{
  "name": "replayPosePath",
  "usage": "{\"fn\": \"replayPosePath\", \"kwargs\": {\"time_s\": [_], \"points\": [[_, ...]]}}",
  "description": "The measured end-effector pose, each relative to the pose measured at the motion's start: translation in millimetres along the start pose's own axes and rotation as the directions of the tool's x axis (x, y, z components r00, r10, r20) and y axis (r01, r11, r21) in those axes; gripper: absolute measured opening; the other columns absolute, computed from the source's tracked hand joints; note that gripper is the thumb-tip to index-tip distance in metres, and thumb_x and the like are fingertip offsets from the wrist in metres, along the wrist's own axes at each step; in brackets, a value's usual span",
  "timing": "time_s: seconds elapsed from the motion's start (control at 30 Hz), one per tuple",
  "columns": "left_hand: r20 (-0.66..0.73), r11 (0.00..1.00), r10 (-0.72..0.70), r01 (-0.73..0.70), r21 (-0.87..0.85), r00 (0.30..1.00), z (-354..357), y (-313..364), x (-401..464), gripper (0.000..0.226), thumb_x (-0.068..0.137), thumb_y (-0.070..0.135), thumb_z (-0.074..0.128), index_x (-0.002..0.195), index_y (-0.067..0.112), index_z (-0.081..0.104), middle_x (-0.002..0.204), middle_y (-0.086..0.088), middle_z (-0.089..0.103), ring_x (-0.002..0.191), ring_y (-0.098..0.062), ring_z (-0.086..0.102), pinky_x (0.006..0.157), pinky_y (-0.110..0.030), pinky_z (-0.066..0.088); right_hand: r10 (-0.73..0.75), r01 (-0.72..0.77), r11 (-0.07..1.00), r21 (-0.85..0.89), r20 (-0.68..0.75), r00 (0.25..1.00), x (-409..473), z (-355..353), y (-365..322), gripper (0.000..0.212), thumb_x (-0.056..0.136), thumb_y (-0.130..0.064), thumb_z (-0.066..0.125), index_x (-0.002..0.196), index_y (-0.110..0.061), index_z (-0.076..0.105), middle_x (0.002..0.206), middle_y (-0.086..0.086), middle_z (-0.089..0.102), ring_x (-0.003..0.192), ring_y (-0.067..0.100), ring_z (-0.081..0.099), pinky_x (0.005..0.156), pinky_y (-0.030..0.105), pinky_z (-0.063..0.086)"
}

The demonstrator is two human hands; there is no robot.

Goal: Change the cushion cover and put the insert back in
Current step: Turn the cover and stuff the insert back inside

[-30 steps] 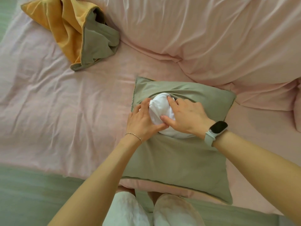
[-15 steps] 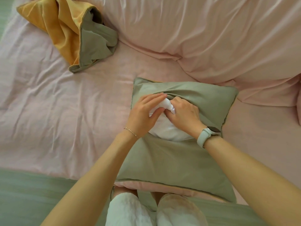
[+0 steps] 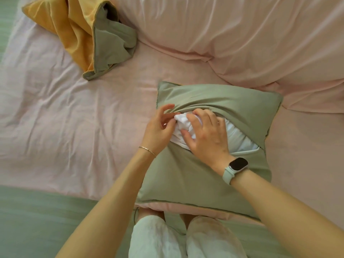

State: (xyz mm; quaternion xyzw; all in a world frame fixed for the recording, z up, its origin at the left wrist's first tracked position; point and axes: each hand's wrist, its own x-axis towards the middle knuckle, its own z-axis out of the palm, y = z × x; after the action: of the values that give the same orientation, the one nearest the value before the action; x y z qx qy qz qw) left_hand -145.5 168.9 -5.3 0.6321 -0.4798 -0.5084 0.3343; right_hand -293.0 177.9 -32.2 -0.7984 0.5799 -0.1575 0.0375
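The right hand (image 3: pixel 206 135) grips the white insert (image 3: pixel 240 140) at the green cover's (image 3: pixel 186 175) open edge; the left hand (image 3: pixel 160 129) pinches it too.

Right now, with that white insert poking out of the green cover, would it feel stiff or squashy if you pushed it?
Probably squashy: the insert bunches into folds under the right hand. Likely light for its size, since it puffs out of the cover. It may spring back out, as it bulges through the opening.

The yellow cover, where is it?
The yellow cover lies crumpled at the top left of the head view, on the pink sheet, far from both hands and the green cushion.
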Motion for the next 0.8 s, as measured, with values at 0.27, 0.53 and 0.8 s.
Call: {"fn": "replayPosePath", "kwargs": {"time_s": [0.27,0.53,0.8], "points": [[0.146,0.939,-0.010,-0.041,0.341,0.989,10.7,16.0,54.3,0.016,0.089,0.010,0.057,0.094,0.005,0.071,0.088,-0.009,0.066,0.073,-0.017,0.057,0.078,-0.022,0.049,0.307,-0.310,0.944,0.115,0.036,0.951,6.9,-7.9,-0.5,0.042,0.090,-0.037,0.034,0.087,-0.007,0.065,0.080,0.009,0.067,0.073,0.032,0.060,0.063,0.035,0.044],[0.254,0.821,-0.019,-0.130,0.556,0.967,2.0,0.6,62.2,0.030,0.077,0.005,0.070,0.107,0.008,0.067,0.101,-0.010,0.062,0.074,-0.012,0.046,0.069,-0.014,0.038,0.121,-0.116,0.992,-0.055,0.098,0.988,-4.0,16.8,2.7,0.043,0.070,-0.045,0.066,0.093,-0.009,0.061,0.069,0.003,0.062,0.065,0.025,0.056,0.062,0.033,0.034],[0.267,0.816,0.031,-0.179,0.550,0.963,10.9,4.9,68.8,0.018,0.085,0.013,0.064,0.100,0.007,0.070,0.089,0.000,0.064,0.075,-0.010,0.049,0.064,-0.009,0.033,-0.050,0.069,0.978,0.196,-0.102,0.994,-6.3,4.3,18.4,0.024,0.091,-0.029,0.043,0.110,-0.015,0.046,0.056,0.000,0.056,0.053,0.021,0.053,0.060,0.031,0.034]]}}
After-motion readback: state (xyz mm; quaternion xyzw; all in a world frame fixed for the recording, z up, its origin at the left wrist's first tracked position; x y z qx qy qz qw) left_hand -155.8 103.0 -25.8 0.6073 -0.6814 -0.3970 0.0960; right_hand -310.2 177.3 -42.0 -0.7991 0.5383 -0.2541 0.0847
